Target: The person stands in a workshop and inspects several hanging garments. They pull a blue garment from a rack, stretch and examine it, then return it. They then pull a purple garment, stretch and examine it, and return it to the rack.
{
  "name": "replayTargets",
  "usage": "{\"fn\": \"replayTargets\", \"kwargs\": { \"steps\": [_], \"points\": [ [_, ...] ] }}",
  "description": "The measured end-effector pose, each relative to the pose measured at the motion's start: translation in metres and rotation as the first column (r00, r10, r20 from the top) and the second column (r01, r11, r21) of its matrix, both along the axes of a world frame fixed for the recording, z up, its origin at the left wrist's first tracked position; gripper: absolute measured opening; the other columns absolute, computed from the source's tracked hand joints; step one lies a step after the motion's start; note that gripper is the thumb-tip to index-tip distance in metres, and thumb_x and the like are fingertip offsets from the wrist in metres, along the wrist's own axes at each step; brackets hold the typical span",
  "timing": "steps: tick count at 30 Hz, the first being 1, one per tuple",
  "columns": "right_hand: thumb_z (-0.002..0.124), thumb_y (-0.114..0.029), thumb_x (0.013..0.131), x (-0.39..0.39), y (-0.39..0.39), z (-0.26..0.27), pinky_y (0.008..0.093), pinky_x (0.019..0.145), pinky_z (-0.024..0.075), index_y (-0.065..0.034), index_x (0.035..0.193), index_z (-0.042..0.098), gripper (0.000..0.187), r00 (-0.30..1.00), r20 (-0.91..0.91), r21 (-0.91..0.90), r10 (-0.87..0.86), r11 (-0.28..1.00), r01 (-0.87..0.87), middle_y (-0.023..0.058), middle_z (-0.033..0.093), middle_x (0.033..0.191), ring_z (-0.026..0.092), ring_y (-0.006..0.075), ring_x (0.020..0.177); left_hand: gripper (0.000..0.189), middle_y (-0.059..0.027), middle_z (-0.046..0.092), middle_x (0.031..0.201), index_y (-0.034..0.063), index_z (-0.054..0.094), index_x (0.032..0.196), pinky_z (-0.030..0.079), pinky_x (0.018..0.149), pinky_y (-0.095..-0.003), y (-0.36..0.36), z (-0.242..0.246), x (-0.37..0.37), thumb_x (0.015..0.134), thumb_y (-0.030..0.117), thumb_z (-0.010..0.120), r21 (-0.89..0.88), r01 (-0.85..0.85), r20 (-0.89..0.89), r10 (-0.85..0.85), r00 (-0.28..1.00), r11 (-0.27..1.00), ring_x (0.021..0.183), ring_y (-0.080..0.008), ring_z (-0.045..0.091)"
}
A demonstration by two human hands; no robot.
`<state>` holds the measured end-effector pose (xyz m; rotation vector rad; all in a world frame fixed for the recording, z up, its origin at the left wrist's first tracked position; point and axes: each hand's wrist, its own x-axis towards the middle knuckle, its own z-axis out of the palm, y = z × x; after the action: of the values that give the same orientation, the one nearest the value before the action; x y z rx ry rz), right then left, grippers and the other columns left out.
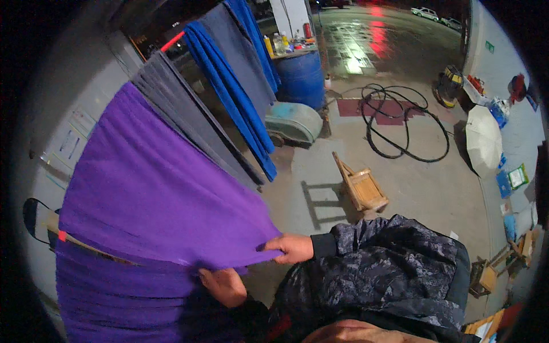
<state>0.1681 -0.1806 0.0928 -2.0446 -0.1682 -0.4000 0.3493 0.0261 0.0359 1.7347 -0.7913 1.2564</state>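
Note:
A large purple cloth, seemingly a towel, hangs on the left and spreads towards me. My right hand grips its near edge between thumb and fingers, pulling it into a point. Lower and to the left, my left hand holds the cloth's edge where the upper and lower purple parts meet; its fingertips are partly hidden in the folds. Grey cloths and blue cloths hang in a row beyond the purple one.
A small wooden chair stands on the floor ahead. Beyond are a coiled black hose, a blue barrel topped with bottles, and a rounded grey-green casing. A white umbrella-like object and small wooden stools line the right wall.

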Motion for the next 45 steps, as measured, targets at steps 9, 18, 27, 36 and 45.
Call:
{"fn": "replayTargets", "kwargs": {
  "steps": [9, 18, 27, 36, 45],
  "points": [
    [0.067, -0.009, 0.089, -0.029, 0.026, 0.017, 0.0435, 0.088, 0.0533, -0.0038, 0.128, 0.062, 0.039, 0.911, -0.124, 0.003, -0.394, 0.918, 0.397, 0.0204, 0.069, 0.11, 0.068, 0.0364, 0.101, 0.026, -0.0116, 0.065, 0.128, 0.0042, 0.061, 0.126, 0.051, 0.095, -0.0402, -0.017, 0.058, 0.017, 0.104, 0.018, 0.064, -0.984, 0.128, -0.157, -0.93, -0.333, 0.12, 0.114, -0.0239, 0.063],
    [0.071, -0.017, 0.096, -0.052, 0.058, 0.023, 0.0374, 0.07, 0.051, -0.0016, 0.11, 0.067, 0.022, 0.869, -0.214, 0.254, -0.446, 0.834, 0.49, 0.0159, 0.067, 0.084, 0.064, 0.0226, 0.074, 0.039, -0.0065, 0.062, 0.121, -0.001, 0.056, 0.127, 0.05, 0.094, -0.0366, -0.015, 0.035, -0.056, 0.109, 0.033, 0.059, -0.835, 0.394, -0.547, -0.649, -0.528, 0.384, 0.107, -0.0185, 0.059],
    [0.065, -0.018, 0.102, -0.026, 0.056, 0.042, 0.0402, 0.079, 0.0522, -0.0012, 0.117, 0.065, 0.022, 0.99, -0.001, 0.102, -0.138, 0.985, 0.137, 0.0175, 0.069, 0.101, 0.067, 0.0352, 0.09, 0.041, 0.0001, 0.056, 0.1, -0.0022, 0.059, 0.12, 0.045, 0.079, -0.0332, 0.008, 0.041, -0.067, 0.109, 0.038, 0.057, -0.644, 0.544, -0.755, -0.563, -0.336, 0.539, 0.09, -0.0128, 0.05],
    [0.064, -0.015, 0.1, -0.024, 0.039, 0.027, 0.0445, 0.078, 0.0517, -0.0004, 0.111, 0.065, 0.018, 0.992, 0.086, -0.06, -0.093, 0.993, 0.098, 0.0171, 0.065, 0.097, 0.065, 0.0386, 0.091, 0.039, -0.0119, 0.064, 0.122, -0.0013, 0.061, 0.125, 0.052, 0.091, -0.0379, 0.015, 0.073, -0.086, 0.106, 0.033, 0.061, -0.895, 0.215, -0.437, -0.865, -0.248, 0.391, 0.108, -0.0186, 0.062],
    [0.065, -0.007, 0.095, -0.02, -0.015, 0.023, 0.044, 0.077, 0.051, -0.0019, 0.103, 0.064, 0.009, 0.98, 0.169, -0.065, -0.106, 0.991, 0.118, 0.0149, 0.063, 0.097, 0.062, 0.0374, 0.091, 0.024, -0.0147, 0.073, 0.088, -0.0012, 0.067, 0.104, 0.055, 0.079, -0.0454, -0.009, 0.05, -0.072, 0.098, 0.021, 0.071, 0.288, 0.278, -0.568, -0.07, 0.82, 0.917, 0.084, -0.0237, 0.069]
  ]
}}
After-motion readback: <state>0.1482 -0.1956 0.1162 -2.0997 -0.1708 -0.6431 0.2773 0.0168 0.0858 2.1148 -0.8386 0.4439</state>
